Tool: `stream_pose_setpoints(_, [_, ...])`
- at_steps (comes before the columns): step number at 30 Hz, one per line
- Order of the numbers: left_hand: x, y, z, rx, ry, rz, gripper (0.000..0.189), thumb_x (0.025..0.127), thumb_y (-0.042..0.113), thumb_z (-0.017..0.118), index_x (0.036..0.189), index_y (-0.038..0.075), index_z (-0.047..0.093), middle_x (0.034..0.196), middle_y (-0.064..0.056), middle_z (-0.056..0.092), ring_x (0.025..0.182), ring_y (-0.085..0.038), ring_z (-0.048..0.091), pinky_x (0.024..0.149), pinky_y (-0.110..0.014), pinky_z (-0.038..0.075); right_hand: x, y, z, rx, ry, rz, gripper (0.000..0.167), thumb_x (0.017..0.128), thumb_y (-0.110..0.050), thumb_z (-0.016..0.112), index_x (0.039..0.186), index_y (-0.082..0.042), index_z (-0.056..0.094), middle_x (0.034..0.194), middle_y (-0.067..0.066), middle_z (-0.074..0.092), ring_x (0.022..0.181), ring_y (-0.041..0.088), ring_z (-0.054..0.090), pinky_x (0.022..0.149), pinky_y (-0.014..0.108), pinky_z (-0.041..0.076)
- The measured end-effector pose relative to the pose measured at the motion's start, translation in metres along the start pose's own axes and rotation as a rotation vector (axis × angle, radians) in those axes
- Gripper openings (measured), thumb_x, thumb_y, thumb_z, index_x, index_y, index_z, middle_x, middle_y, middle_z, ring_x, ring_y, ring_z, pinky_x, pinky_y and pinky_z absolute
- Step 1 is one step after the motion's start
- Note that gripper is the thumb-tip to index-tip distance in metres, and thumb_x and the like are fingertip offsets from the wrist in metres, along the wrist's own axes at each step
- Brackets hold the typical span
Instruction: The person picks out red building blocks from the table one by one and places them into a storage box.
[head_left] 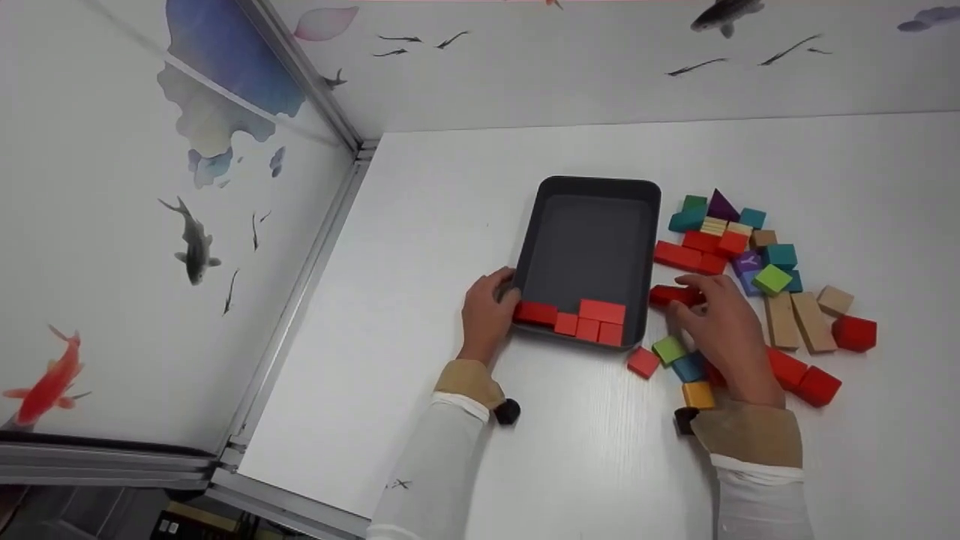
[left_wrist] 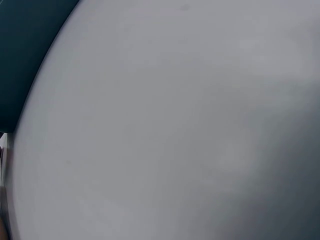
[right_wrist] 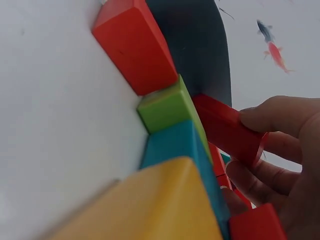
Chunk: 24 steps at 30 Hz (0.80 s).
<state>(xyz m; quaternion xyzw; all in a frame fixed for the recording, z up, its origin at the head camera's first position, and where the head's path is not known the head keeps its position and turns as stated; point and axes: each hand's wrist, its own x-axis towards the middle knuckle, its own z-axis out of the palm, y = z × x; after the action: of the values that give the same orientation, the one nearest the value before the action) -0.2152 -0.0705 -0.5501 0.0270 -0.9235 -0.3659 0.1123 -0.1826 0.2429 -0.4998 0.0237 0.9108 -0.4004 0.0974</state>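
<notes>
A dark grey tray point(head_left: 589, 240) lies on the white table, with several red blocks point(head_left: 602, 310) packed along its near edge. My left hand point(head_left: 487, 311) rests against the tray's near left side, fingers at the rim. To the right of the tray, my right hand point(head_left: 716, 322) pinches a red block point(right_wrist: 230, 127) between thumb and fingers, its end close to the tray's wall. Below that hand stand a small red block point(head_left: 643, 362), a lime green block point(right_wrist: 170, 107), a blue block point(right_wrist: 172, 145) and a yellow block point(right_wrist: 150, 205) in a row.
Right of the tray lies a loose pile of coloured blocks, with a purple triangle point(head_left: 721, 205) at the far end. Plain wooden planks point(head_left: 814, 322) and a red hexagonal block point(head_left: 854, 333) lie farther right. White panels with painted fish point(head_left: 196, 244) border the table's left and back.
</notes>
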Motion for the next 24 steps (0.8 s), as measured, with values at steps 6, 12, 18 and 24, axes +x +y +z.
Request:
stream_pose_setpoints(6, [-0.0005,0.0014,-0.0011,0.017,-0.015,-0.021,0.035,0.079,0.027,0.052,0.113,0.025,0.061,0.108,0.01,0.058,0.103,-0.007,0.049,0.089,-0.027,0.038,0.0033,0.0026,0.0016,-0.023,-0.082,0.031,0.06,0.082,-0.029,0.063,0.134,-0.013,0.038,0.127,0.016,0.034,0.11,0.034,0.036,0.087,0.052,0.039])
stream_pose_setpoints(12, [0.0027,0.0022,-0.0017,0.013,-0.001,0.005,0.035,0.079,0.027,0.052,0.113,0.024,0.061,0.107,0.009,0.059,0.101,-0.008,0.05,0.089,-0.027,0.038,0.006,0.003,0.0,-0.06,-0.128,0.049,0.068,0.08,-0.033,0.063,0.137,-0.012,0.033,0.128,0.019,0.035,0.11,0.037,0.036,0.086,0.054,0.038])
stream_pose_setpoints(18, [0.0021,0.0006,-0.0003,0.007,-0.01,0.001,0.035,0.08,0.027,0.052,0.113,0.024,0.061,0.109,0.01,0.059,0.104,-0.007,0.049,0.093,-0.026,0.035,0.0037,0.0063,-0.0006,-0.101,-0.095,0.053,0.068,0.079,-0.033,0.065,0.134,-0.006,0.036,0.121,0.021,0.039,0.104,0.037,0.04,0.082,0.053,0.04])
stream_pose_setpoints(24, [0.001,0.0006,-0.0013,0.008,-0.011,-0.009,0.035,0.079,0.027,0.052,0.113,0.025,0.061,0.108,0.011,0.058,0.104,-0.006,0.049,0.092,-0.026,0.036,0.0031,0.006,-0.0013,-0.104,-0.066,0.065,0.066,0.08,-0.036,0.062,0.132,-0.004,0.038,0.119,0.02,0.041,0.101,0.036,0.041,0.082,0.054,0.04])
